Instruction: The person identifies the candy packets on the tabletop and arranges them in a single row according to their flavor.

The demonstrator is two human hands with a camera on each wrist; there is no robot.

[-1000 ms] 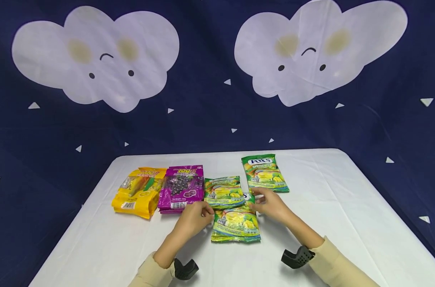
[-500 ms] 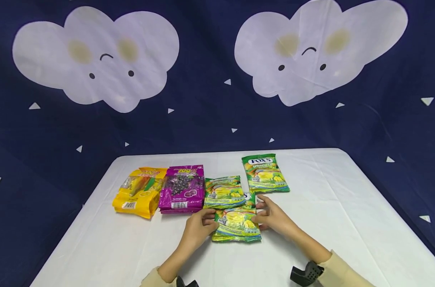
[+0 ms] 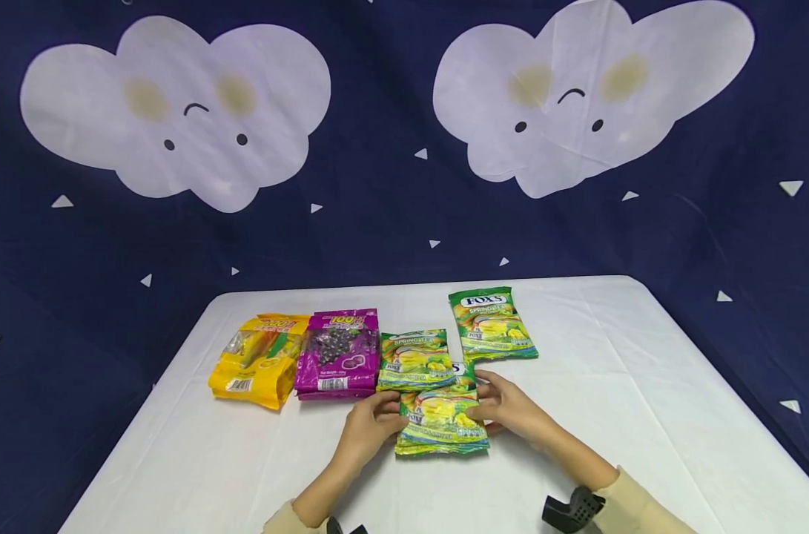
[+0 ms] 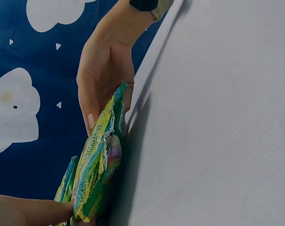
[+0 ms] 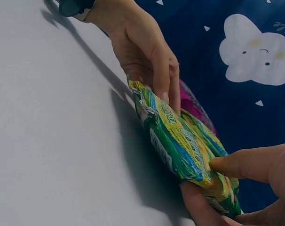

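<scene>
Both hands hold the front green-and-yellow bag of candy (image 3: 440, 423) by its two sides. My left hand (image 3: 367, 430) grips the left edge; in the right wrist view, its fingers (image 5: 161, 70) meet the far edge. My right hand (image 3: 511, 408) pinches the right edge, thumb (image 5: 246, 165) on top and fingers beneath. The bag's near end is tilted in the wrist views, with a shadow beneath it. Overlapping its top is a second green candy bag (image 3: 414, 361). A third, marked FOX'S (image 3: 492, 324), lies farther back on the right, apart from both hands.
Left of the green bags lies a purple grape candy bag (image 3: 339, 352), then a yellow candy bag (image 3: 259, 358). All rest on a white-covered table (image 3: 611, 371). A dark blue cloth (image 3: 377, 245) with clouds hangs behind the table.
Both hands have moved nearer along the front green bag, from its upper part to its lower sides, and now grip it. That bag has shifted slightly right and nearer.
</scene>
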